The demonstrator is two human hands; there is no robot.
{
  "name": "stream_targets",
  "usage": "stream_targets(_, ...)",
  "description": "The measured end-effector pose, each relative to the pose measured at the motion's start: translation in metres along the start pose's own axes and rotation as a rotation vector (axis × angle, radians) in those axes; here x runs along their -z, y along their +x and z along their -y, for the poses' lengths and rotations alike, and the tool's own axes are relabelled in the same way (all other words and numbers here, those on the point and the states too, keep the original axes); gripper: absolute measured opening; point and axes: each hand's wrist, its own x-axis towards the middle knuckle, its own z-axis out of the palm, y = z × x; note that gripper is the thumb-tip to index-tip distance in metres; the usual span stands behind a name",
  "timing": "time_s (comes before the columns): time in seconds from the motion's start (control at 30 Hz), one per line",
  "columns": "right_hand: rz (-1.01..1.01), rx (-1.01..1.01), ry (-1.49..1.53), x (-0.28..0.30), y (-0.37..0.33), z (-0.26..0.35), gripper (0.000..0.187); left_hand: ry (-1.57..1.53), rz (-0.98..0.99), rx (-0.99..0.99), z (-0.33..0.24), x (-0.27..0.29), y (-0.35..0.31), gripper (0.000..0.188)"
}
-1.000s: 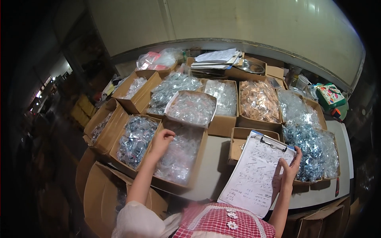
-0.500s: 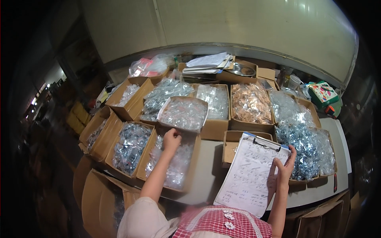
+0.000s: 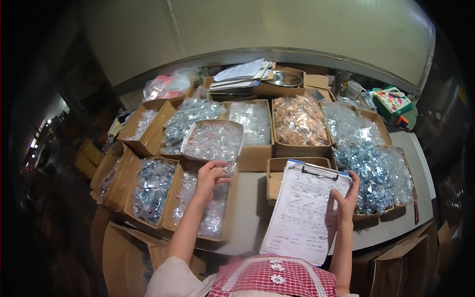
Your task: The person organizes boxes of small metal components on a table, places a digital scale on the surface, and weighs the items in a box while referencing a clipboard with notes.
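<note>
My right hand (image 3: pixel 348 199) grips the right edge of a clipboard (image 3: pixel 317 170), its thumb over the front. Handwritten sheets (image 3: pixel 298 214) are held under the metal clip, and the board tilts toward me. My left hand (image 3: pixel 211 179) hovers over a cardboard box of small clear plastic bags (image 3: pixel 213 219), its fingers apart and pointing right. Just beyond the fingertips is a smaller open carton (image 3: pixel 215 140) of clear bags with reddish bits, resting over the boxes behind. Whether the fingers touch a bag there is hard to make out.
Around stand a box of bagged silvery-blue parts (image 3: pixel 154 190), a box of bagged copper-coloured pieces (image 3: pixel 300 121) and a heap of bluish bagged parts (image 3: pixel 363 173). Papers (image 3: pixel 240 70) and a metal bowl (image 3: pixel 286 78) lie at the back. A green patterned bag (image 3: pixel 392 103) sits far right.
My left hand has shifted slightly right relative to the boxes, and its closed fingers have spread. The clipboard stays in my right hand. The whole view has moved a little.
</note>
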Motion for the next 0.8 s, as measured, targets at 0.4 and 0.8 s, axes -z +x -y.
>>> stream_targets(0.4, -0.079, -0.112, 0.161, 0.013, -0.018, 0.039, 0.078, 0.054, 0.309, -0.405, 0.017, -0.124, 0.025, 0.02)
stream_targets(0.8, -0.133, -0.052, 0.132, 0.029, -0.018, 0.01, 0.068, 0.245, 0.491, -0.061, 0.057, -0.14, 0.026, 0.02)
